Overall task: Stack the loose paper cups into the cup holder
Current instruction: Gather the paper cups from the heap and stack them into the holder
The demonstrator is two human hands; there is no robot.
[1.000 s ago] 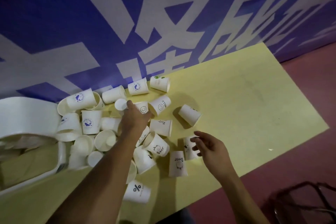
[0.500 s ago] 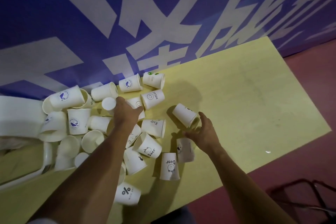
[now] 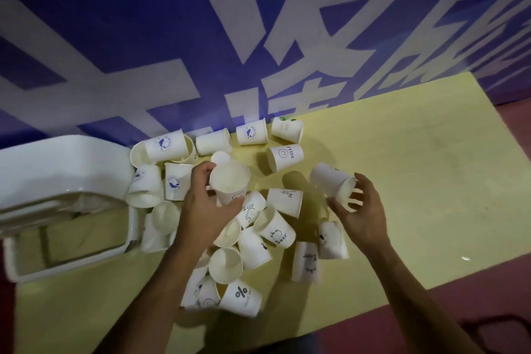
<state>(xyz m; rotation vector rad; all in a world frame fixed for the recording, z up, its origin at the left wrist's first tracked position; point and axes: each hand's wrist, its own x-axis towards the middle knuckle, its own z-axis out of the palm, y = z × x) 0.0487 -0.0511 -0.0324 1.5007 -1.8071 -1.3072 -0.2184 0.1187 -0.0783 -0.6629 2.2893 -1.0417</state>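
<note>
Curling round an upright cup (image 3: 230, 181), the left grip (image 3: 201, 207) holds it above loose cups (image 3: 275, 234) on the counter (image 3: 416, 181); the right grip (image 3: 363, 215) pinches a tilted cup (image 3: 327, 178).

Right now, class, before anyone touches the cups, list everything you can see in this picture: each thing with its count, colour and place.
Loose paper cups: over twenty, white with small prints, heaped mid-table.
Upright cup: one, white, held above the heap, mouth up.
Tilted cup: one, white, held right of the heap.
Container: one, white, table's left end.
Table: one, pale yellow, against the wall.
Wall banner: one, blue with white characters, behind the table.
Floor: dark red, beside the table.
Left hand: one, gripping the upright cup.
Right hand: one, holding the tilted cup.
</note>
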